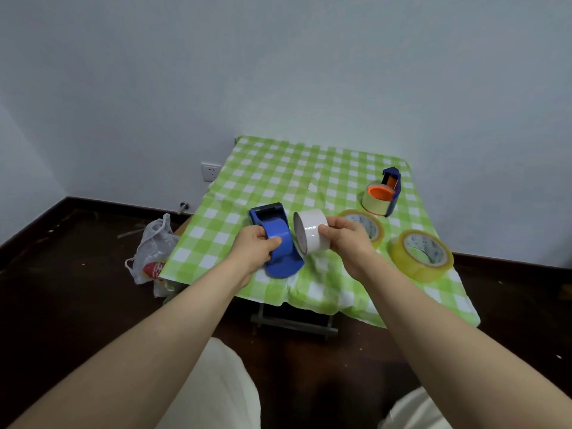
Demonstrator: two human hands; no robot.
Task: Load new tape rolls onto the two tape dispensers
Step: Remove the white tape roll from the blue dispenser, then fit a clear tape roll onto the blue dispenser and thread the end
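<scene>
My left hand (258, 247) grips a blue tape dispenser (275, 239) just above the green checked table (278, 168). My right hand (348, 239) holds a white tape roll (311, 232) on its side, right beside the dispenser's blue hub. A second blue dispenser (390, 193) with an orange hub and a pale yellow roll on it stands at the far right. Two yellowish clear tape rolls lie on the cloth, one (371, 226) partly behind my right hand, the other (422, 255) near the right edge.
A white plastic bag (153, 252) with something red inside lies on the dark floor at the table's left. A wall socket (211, 171) sits on the back wall. My pale trousers (216, 391) show at the bottom.
</scene>
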